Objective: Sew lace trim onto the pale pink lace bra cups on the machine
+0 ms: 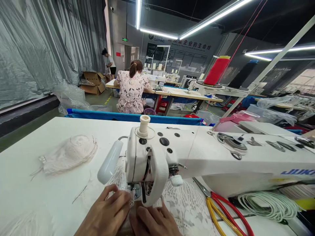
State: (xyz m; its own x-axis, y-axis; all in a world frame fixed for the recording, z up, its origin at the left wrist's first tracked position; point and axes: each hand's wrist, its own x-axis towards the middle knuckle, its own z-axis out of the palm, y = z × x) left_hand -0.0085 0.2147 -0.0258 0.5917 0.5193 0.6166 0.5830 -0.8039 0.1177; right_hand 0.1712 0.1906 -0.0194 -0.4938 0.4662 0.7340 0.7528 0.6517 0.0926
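Observation:
Close to the needle of a white sewing machine [152, 157], my left hand [108, 211] has its fingers curled together on white lace fabric [119, 175]. My right hand [154, 219] sits just below the machine head, fingers bent and pressed on the same lace, partly hidden by the machine's front. More patterned lace [189, 205] spreads to the right of the right hand. Scissors [221, 209] with red and yellow handles lie farther right, blades pointing toward the machine. A white lace cup-shaped piece [71, 152] with loose threads rests on the left of the white table [27, 173].
A coil of pale green cord [269, 205] lies at the right under the machine arm. Red [216, 70] and black thread cones stand on a rack behind. A blue cloth trough [135, 117] runs along the table's far edge. A co-worker [133, 87] sits beyond.

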